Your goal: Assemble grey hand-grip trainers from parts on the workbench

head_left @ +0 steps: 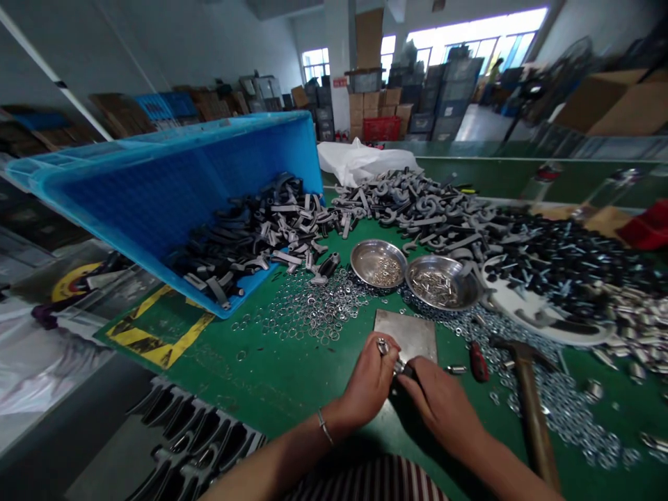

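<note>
My left hand (368, 379) is curled closed, thumb and fingers pinching a shiny metal fitting (383, 346) whose end pokes up between them. My right hand (443, 400) is drawn in just beside it, fingers bent around a small black piece (408, 372) that meets the metal between my two hands; my own fingers hide exactly how they join. Neither grip stands open, and how hard I squeeze I cannot tell. I hold the work over the near edge of a flat steel plate (412, 330) on the green tabletop (292, 379). Just beyond my right knuckles lies a loose metal cylinder (456, 369), then a red-handled tool (479, 362) and a wooden-handled claw hammer (533, 403). Past the plate, two steel bowls (371, 255) of small metal parts sit side by side.
</note>
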Available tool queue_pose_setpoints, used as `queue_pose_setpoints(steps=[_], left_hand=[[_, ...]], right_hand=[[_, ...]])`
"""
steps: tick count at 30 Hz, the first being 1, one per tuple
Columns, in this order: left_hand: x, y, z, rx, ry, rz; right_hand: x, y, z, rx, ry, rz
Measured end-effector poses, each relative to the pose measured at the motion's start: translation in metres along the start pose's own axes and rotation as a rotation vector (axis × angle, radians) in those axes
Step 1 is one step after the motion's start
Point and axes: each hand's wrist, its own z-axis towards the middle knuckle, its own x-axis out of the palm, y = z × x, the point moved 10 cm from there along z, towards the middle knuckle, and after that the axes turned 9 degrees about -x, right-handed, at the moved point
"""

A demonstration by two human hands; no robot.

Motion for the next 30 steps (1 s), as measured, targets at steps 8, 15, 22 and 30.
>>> queue_pose_setpoints(steps=[8,15,22,30], left_hand=[[0.006,0.001,-0.005,0.089,0.018,0.076],[0.02,-0.012,-0.008,0.175,0.18,0.158],[0.041,0.047,0.005,-0.465,0.215,-0.119],[0.022,0.01,0.007,-0.087,0.046,0.234]], right_hand=[[0.013,-0.008,-0.006,0.085,0.064,0.15],[0.049,-0.021,-0.025,0.3,0.296,0.548],[-0.012,0.015,-0.006,-0.321,-0.004,-0.586],[0.043,-0.021,-0.01,0.161,0.21,0.512]])
